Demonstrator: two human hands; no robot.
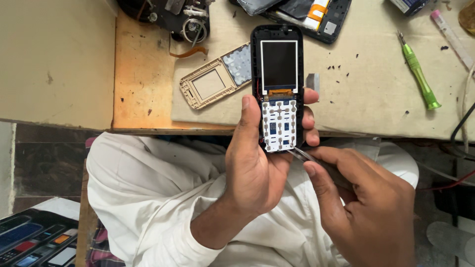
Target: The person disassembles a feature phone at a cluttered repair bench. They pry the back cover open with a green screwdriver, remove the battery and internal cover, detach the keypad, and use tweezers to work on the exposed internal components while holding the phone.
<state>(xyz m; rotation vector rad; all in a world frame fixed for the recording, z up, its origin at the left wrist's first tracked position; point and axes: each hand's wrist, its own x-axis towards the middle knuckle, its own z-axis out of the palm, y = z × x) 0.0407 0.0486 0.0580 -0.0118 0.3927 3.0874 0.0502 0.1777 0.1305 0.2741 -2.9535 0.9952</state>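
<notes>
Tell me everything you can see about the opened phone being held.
The opened phone is a black bar handset with its front cover off, showing a dark screen, an orange ribbon connector and a white keypad board with round contacts. It stands upright over the table edge, gripped by the left hand; metal tweezers in the right hand touch its lower corner.

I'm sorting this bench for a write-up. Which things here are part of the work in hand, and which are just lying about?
In hand:
- opened phone, gripped by the left hand
- metal tweezers, held by the right hand, tip at the phone's lower edge

Lying about:
- beige front cover
- green screwdriver
- dismantled phone at the top
- tray of phones, lower left
</notes>
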